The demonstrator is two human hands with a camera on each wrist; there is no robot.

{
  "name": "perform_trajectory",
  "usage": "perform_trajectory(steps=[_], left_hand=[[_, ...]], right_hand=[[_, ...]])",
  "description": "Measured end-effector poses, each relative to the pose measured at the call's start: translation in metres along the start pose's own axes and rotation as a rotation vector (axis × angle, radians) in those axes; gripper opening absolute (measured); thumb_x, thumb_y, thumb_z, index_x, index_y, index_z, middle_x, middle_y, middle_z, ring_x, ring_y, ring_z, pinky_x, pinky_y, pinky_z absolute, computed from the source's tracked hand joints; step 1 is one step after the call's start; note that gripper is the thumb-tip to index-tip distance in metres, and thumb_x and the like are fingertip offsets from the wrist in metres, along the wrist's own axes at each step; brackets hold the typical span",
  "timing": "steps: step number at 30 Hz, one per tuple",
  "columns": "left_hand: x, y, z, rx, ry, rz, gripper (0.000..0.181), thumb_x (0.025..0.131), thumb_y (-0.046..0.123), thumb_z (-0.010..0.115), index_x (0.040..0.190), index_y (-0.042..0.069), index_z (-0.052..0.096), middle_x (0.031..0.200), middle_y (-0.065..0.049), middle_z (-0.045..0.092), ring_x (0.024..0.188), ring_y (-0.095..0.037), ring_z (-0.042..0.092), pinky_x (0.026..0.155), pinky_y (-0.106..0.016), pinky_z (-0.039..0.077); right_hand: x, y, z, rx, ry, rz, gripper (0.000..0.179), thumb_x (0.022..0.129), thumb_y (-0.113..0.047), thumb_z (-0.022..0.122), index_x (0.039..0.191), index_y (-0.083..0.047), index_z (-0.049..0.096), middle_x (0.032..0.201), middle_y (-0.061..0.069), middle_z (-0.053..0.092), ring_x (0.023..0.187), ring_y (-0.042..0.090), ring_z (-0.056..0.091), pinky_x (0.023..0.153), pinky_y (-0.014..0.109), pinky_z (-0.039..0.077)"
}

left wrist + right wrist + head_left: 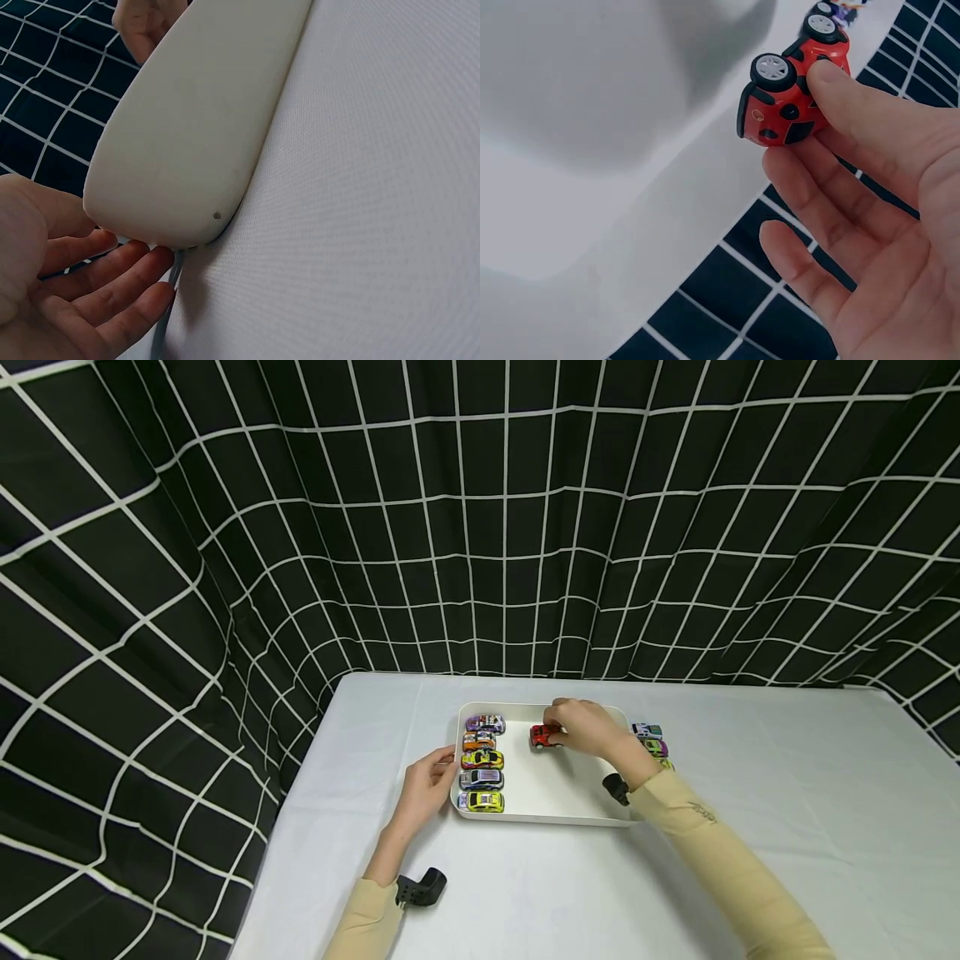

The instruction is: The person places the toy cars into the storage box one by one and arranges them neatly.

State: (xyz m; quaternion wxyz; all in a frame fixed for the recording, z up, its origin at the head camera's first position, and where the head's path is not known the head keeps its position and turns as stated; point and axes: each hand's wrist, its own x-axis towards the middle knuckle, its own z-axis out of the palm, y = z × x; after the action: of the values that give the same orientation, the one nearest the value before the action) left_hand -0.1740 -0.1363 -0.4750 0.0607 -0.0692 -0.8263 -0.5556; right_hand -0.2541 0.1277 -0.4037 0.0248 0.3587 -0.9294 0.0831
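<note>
Right hand point(588, 728) pinches red car point(542, 737) at far middle of tray point(551, 793); left hand point(427, 783), fingers loosely bent, at tray's left end. Slack pinch could drop car; bumped tray could skew left car row point(482, 759).

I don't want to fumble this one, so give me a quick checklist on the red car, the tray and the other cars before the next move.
1. Red car gripped: ok, pinched in the right hand.
2. Red car's wheels on the tray floor: cannot tell; the views don't settle contact.
3. Left hand in place: ok, at the tray's left end.
4. Row of five cars in order: ok, side by side along the tray's left end.
5. All cars inside: not ok, several cars beyond the tray's right end.
6. Count of those outside: cannot tell; the right arm may hide some.
</note>
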Motion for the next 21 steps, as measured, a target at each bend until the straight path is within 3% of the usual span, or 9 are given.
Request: perform_trajectory(steps=[9, 14, 21], left_hand=[[-0.001, 0.003, 0.000, 0.009, -0.010, -0.019, 0.034, 0.091, 0.005, 0.057, 0.122, -0.007, 0.055, 0.104, -0.017, 0.063, 0.091, -0.025, 0.064, 0.075, -0.022, 0.054], [-0.001, 0.001, -0.001, 0.009, -0.020, 0.010, 0.033, 0.091, 0.004, 0.055, 0.122, -0.009, 0.054, 0.105, -0.020, 0.063, 0.092, -0.027, 0.064, 0.076, -0.023, 0.054], [-0.001, 0.000, -0.001, 0.002, -0.018, 0.023, 0.033, 0.091, 0.003, 0.055, 0.122, -0.010, 0.054, 0.105, -0.021, 0.062, 0.092, -0.029, 0.064, 0.075, -0.024, 0.054]], right_hand=[[0.016, -0.005, 0.012, -0.021, 0.036, 0.015, 0.015, 0.075, -0.011, 0.076, 0.073, -0.012, 0.061, 0.071, -0.002, 0.050, 0.062, 0.012, 0.045, 0.055, 0.031, 0.042], [0.022, -0.007, 0.018, -0.037, 0.057, 0.042, 0.014, 0.076, -0.010, 0.075, 0.072, -0.012, 0.061, 0.072, -0.001, 0.053, 0.062, 0.014, 0.049, 0.057, 0.035, 0.045], [0.028, -0.008, 0.027, -0.039, 0.089, 0.067, 0.010, 0.076, -0.010, 0.075, 0.084, -0.007, 0.068, 0.079, 0.004, 0.060, 0.069, 0.020, 0.058, 0.064, 0.040, 0.051]])
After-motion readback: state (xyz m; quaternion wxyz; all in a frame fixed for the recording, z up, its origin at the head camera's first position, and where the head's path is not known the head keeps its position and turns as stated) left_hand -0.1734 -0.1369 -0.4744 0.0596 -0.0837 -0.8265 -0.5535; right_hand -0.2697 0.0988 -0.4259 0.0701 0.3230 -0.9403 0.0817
